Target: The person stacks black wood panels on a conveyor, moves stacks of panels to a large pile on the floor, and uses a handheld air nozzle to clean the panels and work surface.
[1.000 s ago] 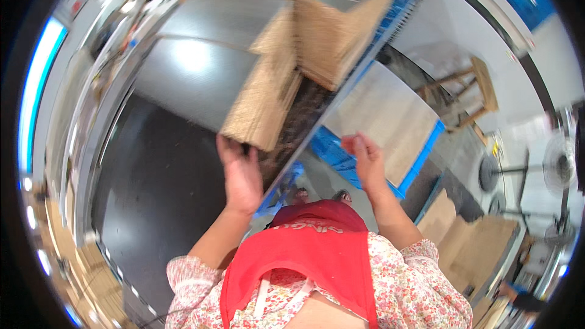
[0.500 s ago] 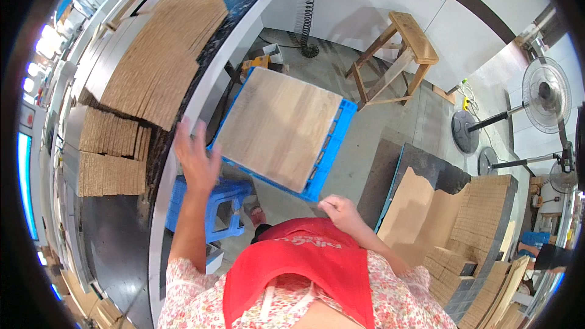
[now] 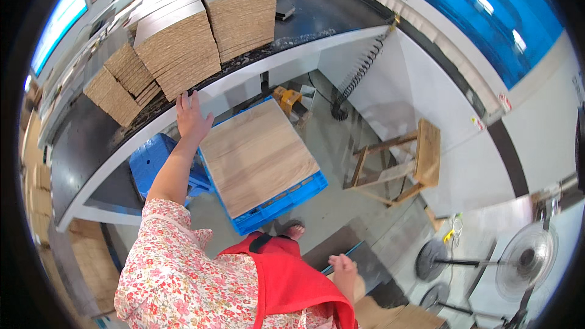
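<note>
My left hand reaches forward with fingers spread and holds nothing. Its fingertips are at the white front edge of the black worktable, just below a stack of cut brown-cored boards. My right hand hangs low near my red apron, its fingers loosely curled and no object showing in them. Between the hands, on the floor side of the table, square wood-grain panels lie on a blue plastic pallet.
More board stacks stand along the worktable. A blue plastic stool is under its left part. A wooden stool stands ahead to the right, near a coiled black hose. Standing fans are at the far right.
My view has turned left toward the table, with the board stacks now ahead. My left hand has come to the table edge beside the stacks; my right hand has moved back from the pallet.
</note>
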`<state>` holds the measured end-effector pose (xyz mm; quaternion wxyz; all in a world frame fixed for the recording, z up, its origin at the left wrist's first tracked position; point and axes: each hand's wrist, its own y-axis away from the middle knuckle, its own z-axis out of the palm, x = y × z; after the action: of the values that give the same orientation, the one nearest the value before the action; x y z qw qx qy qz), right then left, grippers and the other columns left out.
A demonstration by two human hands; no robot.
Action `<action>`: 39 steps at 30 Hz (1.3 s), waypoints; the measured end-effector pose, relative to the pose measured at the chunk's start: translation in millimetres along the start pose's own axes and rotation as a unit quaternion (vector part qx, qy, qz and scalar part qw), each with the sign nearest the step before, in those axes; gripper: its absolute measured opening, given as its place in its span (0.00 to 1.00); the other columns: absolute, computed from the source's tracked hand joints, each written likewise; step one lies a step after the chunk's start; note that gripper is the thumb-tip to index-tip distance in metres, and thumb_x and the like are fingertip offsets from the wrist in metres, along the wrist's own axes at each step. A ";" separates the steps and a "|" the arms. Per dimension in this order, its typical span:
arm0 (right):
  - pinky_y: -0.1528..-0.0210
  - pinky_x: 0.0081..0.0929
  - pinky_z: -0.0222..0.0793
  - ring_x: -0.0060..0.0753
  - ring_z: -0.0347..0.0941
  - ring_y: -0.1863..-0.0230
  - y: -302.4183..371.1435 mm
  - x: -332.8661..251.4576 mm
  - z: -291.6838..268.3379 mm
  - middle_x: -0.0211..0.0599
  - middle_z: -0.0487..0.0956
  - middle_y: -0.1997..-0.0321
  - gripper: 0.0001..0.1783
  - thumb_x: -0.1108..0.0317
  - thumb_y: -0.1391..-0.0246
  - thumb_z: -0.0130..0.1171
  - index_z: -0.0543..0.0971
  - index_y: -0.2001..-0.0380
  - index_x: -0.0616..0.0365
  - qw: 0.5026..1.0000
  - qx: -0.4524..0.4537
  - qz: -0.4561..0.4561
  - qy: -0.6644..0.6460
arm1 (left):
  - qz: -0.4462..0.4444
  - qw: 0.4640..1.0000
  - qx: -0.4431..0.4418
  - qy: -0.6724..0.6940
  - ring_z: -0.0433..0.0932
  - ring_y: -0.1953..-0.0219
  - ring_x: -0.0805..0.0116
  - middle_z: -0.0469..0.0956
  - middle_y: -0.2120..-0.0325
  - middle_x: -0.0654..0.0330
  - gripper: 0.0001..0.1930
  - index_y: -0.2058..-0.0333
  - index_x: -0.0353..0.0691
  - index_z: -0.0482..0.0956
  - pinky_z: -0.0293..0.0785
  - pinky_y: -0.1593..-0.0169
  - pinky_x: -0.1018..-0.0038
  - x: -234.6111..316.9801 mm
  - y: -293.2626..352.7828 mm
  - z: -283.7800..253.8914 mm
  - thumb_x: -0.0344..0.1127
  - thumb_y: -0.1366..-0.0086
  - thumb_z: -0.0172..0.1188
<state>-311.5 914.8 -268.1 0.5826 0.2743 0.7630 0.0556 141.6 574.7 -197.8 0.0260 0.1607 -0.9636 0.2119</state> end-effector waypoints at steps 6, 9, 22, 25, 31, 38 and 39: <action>0.53 0.26 0.74 0.30 0.80 0.56 -94.1 -12.3 -29.0 0.45 0.83 0.57 0.20 0.65 0.35 0.49 0.74 0.49 0.72 0.988 -0.149 -0.018 0.027 | -0.053 0.996 0.066 -0.004 0.49 0.32 0.44 0.54 0.35 0.47 0.43 0.35 0.45 0.59 0.60 0.35 0.56 22.8 -5.6 17.8 0.43 0.49 0.68; 0.54 0.26 0.74 0.31 0.81 0.57 -141.0 -11.9 -54.3 0.46 0.83 0.57 0.20 0.65 0.36 0.50 0.74 0.49 0.72 0.988 -0.145 -0.012 0.048 | -0.079 0.993 0.091 -0.010 0.50 0.32 0.43 0.55 0.36 0.45 0.43 0.35 0.46 0.59 0.60 0.35 0.56 32.6 -6.4 22.6 0.41 0.50 0.68; 0.66 0.23 0.70 0.19 0.71 0.72 -346.6 -66.6 -131.4 0.34 0.81 0.69 0.18 0.63 0.39 0.56 0.78 0.54 0.69 0.942 -0.308 -0.035 0.127 | -0.205 0.973 0.091 -0.058 0.50 0.32 0.40 0.56 0.36 0.42 0.43 0.36 0.43 0.59 0.57 0.33 0.54 71.7 7.3 54.4 0.37 0.51 0.69; 0.64 0.21 0.70 0.18 0.73 0.69 -382.0 -112.4 -169.4 0.32 0.81 0.69 0.17 0.64 0.39 0.57 0.77 0.56 0.69 0.945 -0.290 -0.046 0.146 | -0.228 0.969 -0.065 0.071 0.51 0.33 0.39 0.60 0.39 0.37 0.39 0.40 0.37 0.65 0.52 0.32 0.52 152.0 27.4 74.2 0.44 0.49 0.68; 0.57 0.20 0.73 0.26 0.78 0.60 -485.1 -110.6 -208.2 0.42 0.81 0.58 0.22 0.67 0.39 0.55 0.71 0.47 0.74 0.939 -0.303 -0.004 0.161 | -0.074 0.942 -0.218 0.244 0.61 0.37 0.44 0.67 0.43 0.47 0.28 0.50 0.40 0.76 0.61 0.36 0.56 328.5 94.7 113.2 0.46 0.48 0.69; 0.57 0.23 0.73 0.25 0.78 0.60 -573.9 -188.7 -120.7 0.40 0.82 0.60 0.20 0.67 0.38 0.54 0.73 0.49 0.73 0.923 -0.343 -0.075 0.159 | 0.005 0.950 0.046 0.308 0.66 0.39 0.46 0.73 0.49 0.49 0.19 0.55 0.38 0.79 0.64 0.38 0.56 371.3 -39.7 60.0 0.37 0.45 0.67; 0.56 0.23 0.73 0.24 0.78 0.60 -575.0 -222.0 -97.1 0.38 0.83 0.61 0.17 0.67 0.37 0.53 0.75 0.52 0.72 0.909 -0.370 -0.092 0.167 | 0.005 0.951 0.075 0.300 0.66 0.40 0.46 0.73 0.50 0.49 0.19 0.54 0.38 0.78 0.65 0.38 0.57 366.0 -61.0 57.1 0.36 0.44 0.66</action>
<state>-566.3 345.4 -279.6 0.5090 -0.0451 0.7957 0.3251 -184.3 389.2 -182.0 0.3004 0.0868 -0.8934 0.3224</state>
